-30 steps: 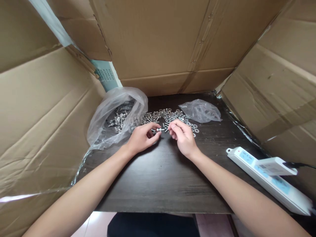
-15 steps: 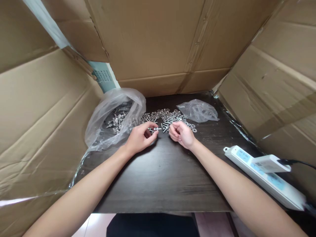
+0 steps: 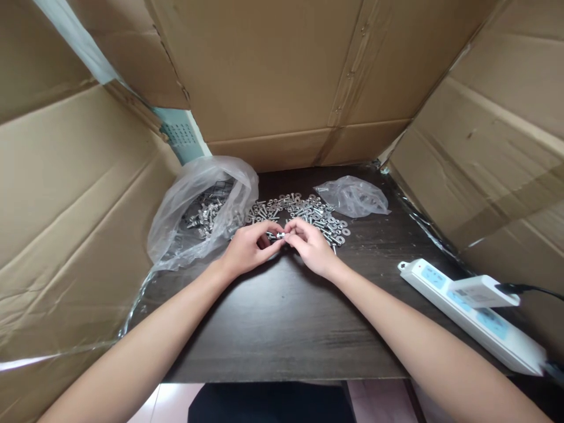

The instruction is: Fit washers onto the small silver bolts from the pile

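A small silver bolt (image 3: pixel 280 235) lies level between my two hands, just in front of the metal heap. The thumb and fingers of my left hand (image 3: pixel 249 249) pinch its left part. Meeting them from the other side, my right hand (image 3: pixel 312 249) closes thumb and fingertips around the bolt's right end. Whether those fingertips also hold a nut or washer is hidden. Behind both hands spreads a heap of loose bolts, nuts and flat washers (image 3: pixel 308 208).
On the left, an open plastic bag (image 3: pixel 161 232) holds more metal hardware. A smaller clear bag (image 3: pixel 359 198) lies back right. A white power strip (image 3: pixel 418 276) with a plugged-in adapter (image 3: pixel 482 292) is at the right. Cardboard walls (image 3: pixel 273 76) surround the dark table (image 3: pixel 282 329).
My right hand has come left from the heap's front edge to the bolt's end, and its fingertips now meet those of my left hand. My left hand has barely moved.
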